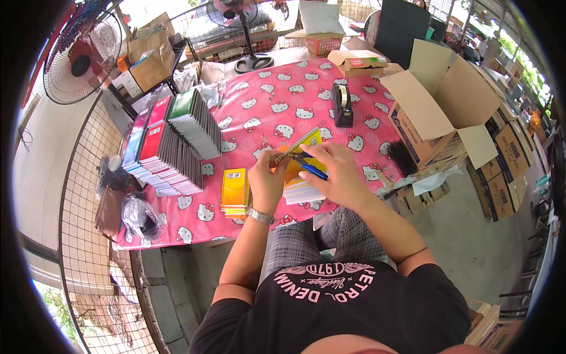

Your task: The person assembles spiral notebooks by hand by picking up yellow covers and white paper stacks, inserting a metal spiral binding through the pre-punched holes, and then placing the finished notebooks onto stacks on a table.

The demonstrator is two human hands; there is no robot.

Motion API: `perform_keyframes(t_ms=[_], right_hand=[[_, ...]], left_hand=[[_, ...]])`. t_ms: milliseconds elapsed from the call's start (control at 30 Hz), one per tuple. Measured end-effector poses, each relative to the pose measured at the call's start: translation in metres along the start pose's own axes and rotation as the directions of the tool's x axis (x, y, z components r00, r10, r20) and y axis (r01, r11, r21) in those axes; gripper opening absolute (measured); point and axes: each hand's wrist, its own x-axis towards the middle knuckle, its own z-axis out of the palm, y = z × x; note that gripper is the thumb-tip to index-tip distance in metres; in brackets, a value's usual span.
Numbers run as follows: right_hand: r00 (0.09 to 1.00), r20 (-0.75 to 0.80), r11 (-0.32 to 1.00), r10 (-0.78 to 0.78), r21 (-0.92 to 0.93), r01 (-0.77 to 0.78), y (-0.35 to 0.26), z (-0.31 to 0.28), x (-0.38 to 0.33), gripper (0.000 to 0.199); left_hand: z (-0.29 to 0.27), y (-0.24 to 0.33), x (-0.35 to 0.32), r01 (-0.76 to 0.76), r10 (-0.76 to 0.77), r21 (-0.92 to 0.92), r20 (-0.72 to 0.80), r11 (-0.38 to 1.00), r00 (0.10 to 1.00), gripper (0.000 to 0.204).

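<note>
My right hand (341, 172) is closed around blue-handled pliers (315, 171), whose metal jaws point left toward my left hand. Beside those jaws, my left hand (265, 180) pinches the near end of a spiral wire on a yellow spiral notebook (311, 139). The notebook is tilted, and my hands cover part of it. Just below lies a pile of notebooks (302, 193) with pale page edges showing. A short stack of yellow-orange spiral notebooks (234, 187) sits left of that pile, near my left wrist.
Tall stacks of spiral notebooks (171, 150) stand at the left of the pink patterned tablecloth (253, 97). A black tape dispenser (342, 106) is farther back. Black wire bundles (402, 157) lie beside a large open carton (433, 127). A plastic bag (141, 215) rests at the left edge.
</note>
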Motion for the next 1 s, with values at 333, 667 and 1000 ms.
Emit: perform_keyframes(t_ms=[333,667,1000], right_hand=[[1.000,-0.018,0.979,0.010,-0.202,-0.013,-0.010,0.030,-0.003,0.048],[0.539,0.796,0.078,0.277,0.540,-0.838,-0.001,0.031,-0.007,0.028],[0.999,-0.031,0.989,0.030,-0.146,-0.034,-0.015,0.037,-0.013,0.036]], left_hand=[[0.008,-0.015,-0.007,-0.008,0.000,-0.103,-0.076,0.995,0.997,0.022],[0.006,-0.011,-0.018,-0.100,0.109,0.082,-0.119,0.992,0.987,0.021],[0.006,-0.008,-0.019,-0.110,0.122,0.093,-0.129,0.990,0.984,0.024]])
